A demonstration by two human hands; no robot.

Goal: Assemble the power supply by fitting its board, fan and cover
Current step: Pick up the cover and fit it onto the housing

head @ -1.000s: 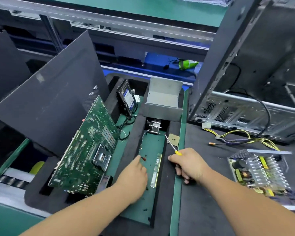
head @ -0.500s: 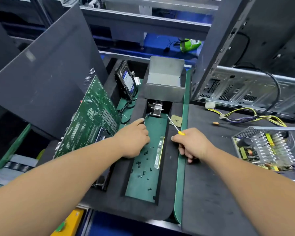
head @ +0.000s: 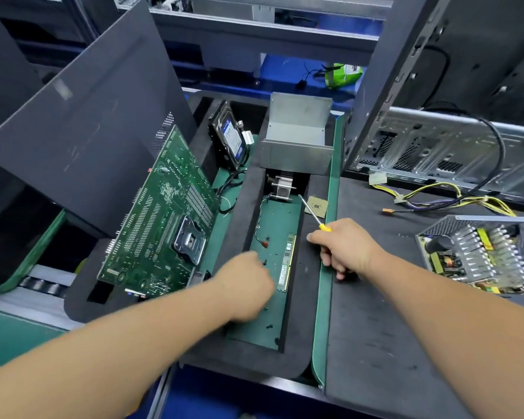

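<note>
The open power supply (head: 478, 255), its board and heat-sink fins showing under a mesh lid, lies on the black mat at the right. A grey bent metal cover (head: 297, 140) stands at the far end of the foam tray, with a small finned cooler (head: 280, 184) just below it. My right hand (head: 345, 249) grips a yellow-handled screwdriver (head: 315, 214) whose tip points away from me. My left hand (head: 245, 282) is blurred, with curled fingers, over the green tray floor (head: 273, 328) where several black screws (head: 266, 237) lie. Anything inside that hand is hidden.
A RAM stick (head: 286, 261) lies along the tray's right side and a CPU chip (head: 316, 206) on the foam. A motherboard (head: 164, 225) and hard drive (head: 229, 137) lean at left. An open PC case (head: 436, 140) and a loose wire bundle (head: 436, 198) sit at right.
My left hand reached to the far end of the tray, then drew back toward me over the screws. My right hand kept the screwdriver and barely moved.
</note>
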